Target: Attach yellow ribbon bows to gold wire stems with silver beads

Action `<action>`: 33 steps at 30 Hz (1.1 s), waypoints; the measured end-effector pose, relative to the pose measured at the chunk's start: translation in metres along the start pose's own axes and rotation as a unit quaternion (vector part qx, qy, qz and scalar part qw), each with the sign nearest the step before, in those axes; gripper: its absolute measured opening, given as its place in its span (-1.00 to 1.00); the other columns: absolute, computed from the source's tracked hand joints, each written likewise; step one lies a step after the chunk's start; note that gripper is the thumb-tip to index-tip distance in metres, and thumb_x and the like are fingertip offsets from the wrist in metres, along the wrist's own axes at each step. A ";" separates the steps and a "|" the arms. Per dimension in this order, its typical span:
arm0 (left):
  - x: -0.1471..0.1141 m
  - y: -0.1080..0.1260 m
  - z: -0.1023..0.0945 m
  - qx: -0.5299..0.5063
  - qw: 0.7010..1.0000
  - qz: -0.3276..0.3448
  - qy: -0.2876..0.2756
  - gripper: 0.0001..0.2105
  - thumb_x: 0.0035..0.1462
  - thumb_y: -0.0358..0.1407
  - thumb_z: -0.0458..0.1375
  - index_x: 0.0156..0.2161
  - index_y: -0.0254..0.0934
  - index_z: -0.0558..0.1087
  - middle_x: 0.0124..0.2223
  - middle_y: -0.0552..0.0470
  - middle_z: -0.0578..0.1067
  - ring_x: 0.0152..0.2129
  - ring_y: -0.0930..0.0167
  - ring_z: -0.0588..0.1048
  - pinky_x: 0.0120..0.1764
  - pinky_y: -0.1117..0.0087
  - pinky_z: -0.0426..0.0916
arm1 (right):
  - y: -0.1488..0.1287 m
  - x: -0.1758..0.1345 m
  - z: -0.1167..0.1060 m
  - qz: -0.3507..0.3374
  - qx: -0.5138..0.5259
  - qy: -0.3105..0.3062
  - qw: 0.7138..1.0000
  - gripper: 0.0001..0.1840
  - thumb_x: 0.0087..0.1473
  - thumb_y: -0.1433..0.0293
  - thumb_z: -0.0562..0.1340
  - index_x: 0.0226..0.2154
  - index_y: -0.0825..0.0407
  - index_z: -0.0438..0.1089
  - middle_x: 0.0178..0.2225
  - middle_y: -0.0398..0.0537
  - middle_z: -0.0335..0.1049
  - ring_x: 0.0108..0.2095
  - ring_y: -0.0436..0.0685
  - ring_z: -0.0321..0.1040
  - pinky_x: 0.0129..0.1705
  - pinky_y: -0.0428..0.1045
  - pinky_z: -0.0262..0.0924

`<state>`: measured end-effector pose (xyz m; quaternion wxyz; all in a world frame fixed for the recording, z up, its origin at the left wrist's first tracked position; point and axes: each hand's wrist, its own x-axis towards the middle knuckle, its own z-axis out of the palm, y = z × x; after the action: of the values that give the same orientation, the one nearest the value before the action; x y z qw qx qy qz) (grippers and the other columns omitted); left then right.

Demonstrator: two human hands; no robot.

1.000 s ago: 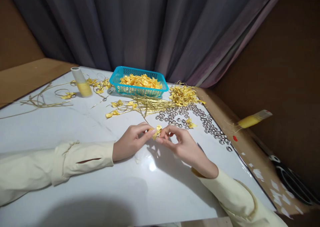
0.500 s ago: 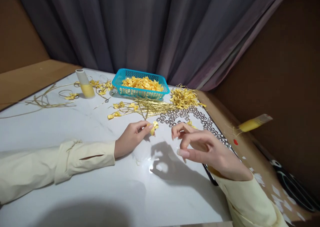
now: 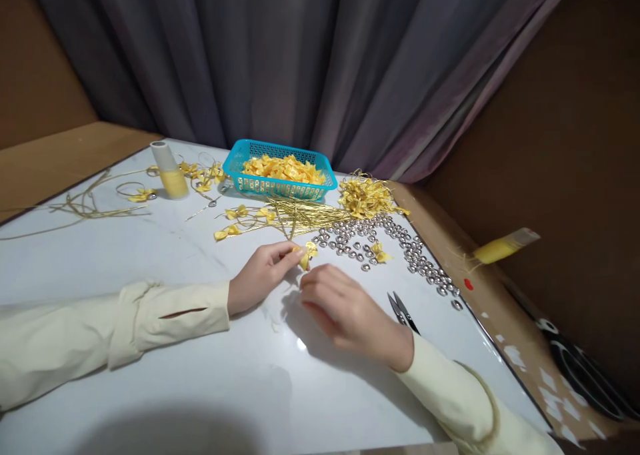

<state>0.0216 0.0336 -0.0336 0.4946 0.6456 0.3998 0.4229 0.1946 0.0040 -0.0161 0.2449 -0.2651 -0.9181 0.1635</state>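
My left hand (image 3: pixel 264 273) pinches a small yellow ribbon bow (image 3: pixel 309 253) between thumb and fingertips, above the white tabletop. Close to the bow, my right hand (image 3: pixel 345 311) has its fingers curled together; the fingertips are partly hidden and slightly blurred, and anything in them I cannot make out. Small silver rings (image 3: pixel 361 233) lie scattered behind my hands, with a loose yellow bow (image 3: pixel 380 253) among them. Dark-bladed snips (image 3: pixel 403 309) lie beside my right wrist, partly covered by the sleeve.
At the back stands a turquoise basket (image 3: pixel 280 187) heaped with yellow bows. Gold cords (image 3: pixel 310 218) and a pile of corded bows (image 3: pixel 367 198) lie before it. A thread spool (image 3: pixel 173 175) stands left; another spool (image 3: pixel 505 246) and large black scissors (image 3: pixel 580 368) lie right.
My right hand has moved left and in toward the bow, and its spread fingers have curled together. The snips and the loose bow have come into view. My left hand stays put.
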 end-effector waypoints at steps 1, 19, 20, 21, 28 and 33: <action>0.001 0.000 0.000 -0.008 1.000 -0.002 -0.003 -0.72 0.16 -0.16 0.05 -0.46 -0.32 0.39 -0.46 0.07 0.41 -0.44 0.43 0.37 -0.32 0.44 0.26 | -0.002 0.001 0.005 -0.038 -0.024 -0.036 0.998 -0.83 0.17 0.54 0.01 -0.26 0.10 0.29 -0.22 0.12 0.38 -0.19 0.16 0.26 -0.13 0.09 0.22; 0.017 -0.018 -0.006 -0.108 0.992 -0.050 0.044 -0.70 0.09 -0.13 0.08 -0.46 -0.36 0.42 -0.47 0.06 0.39 -0.53 0.47 0.29 -0.41 0.44 0.19 | -0.010 0.025 0.003 0.116 0.084 -0.126 0.982 -0.77 -0.05 0.70 0.12 -0.50 0.06 0.23 -0.41 -0.09 0.35 -0.37 0.03 0.25 -0.32 -0.08 0.15; 0.016 -0.018 -0.006 -0.107 0.992 -0.051 0.045 -0.70 0.09 -0.13 0.07 -0.46 -0.36 0.42 -0.47 0.06 0.39 -0.53 0.47 0.29 -0.42 0.45 0.19 | -0.012 0.024 -0.002 0.134 0.101 -0.124 0.978 -0.78 -0.03 0.69 0.10 -0.49 0.06 0.25 -0.45 -0.12 0.36 -0.43 0.01 0.27 -0.37 -0.11 0.14; 0.016 -0.017 -0.006 -0.106 0.992 -0.051 0.045 -0.70 0.10 -0.14 0.07 -0.47 -0.36 0.43 -0.47 0.06 0.39 -0.52 0.47 0.29 -0.42 0.45 0.18 | -0.015 0.024 -0.006 0.149 0.117 -0.121 0.975 -0.80 0.00 0.66 0.10 -0.48 0.05 0.26 -0.49 -0.15 0.37 -0.48 -0.01 0.27 -0.41 -0.13 0.12; 0.014 -0.013 -0.005 -0.109 0.992 -0.052 0.027 -0.70 0.11 -0.15 0.07 -0.48 -0.35 0.42 -0.45 0.05 0.44 -0.51 0.47 0.33 -0.40 0.45 0.22 | -0.035 0.020 -0.028 0.184 0.168 -0.134 0.959 -0.81 0.13 0.43 0.13 -0.48 0.05 0.36 -0.55 -0.16 0.42 -0.53 -0.03 0.32 -0.46 -0.15 0.15; 0.010 -0.008 -0.005 -0.094 0.995 -0.045 0.009 -0.72 0.14 -0.19 0.06 -0.48 -0.35 0.42 -0.45 0.05 0.43 -0.47 0.46 0.34 -0.35 0.45 0.21 | -0.035 0.016 -0.033 0.179 0.189 -0.105 0.960 -0.80 0.16 0.39 0.12 -0.42 0.05 0.41 -0.49 -0.14 0.47 -0.47 -0.03 0.37 -0.41 -0.15 0.18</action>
<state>0.0192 0.0461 -0.0390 0.5674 0.5740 0.3915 0.4420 0.1864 -0.0095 0.0321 0.1600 -0.3553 -0.8285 0.4022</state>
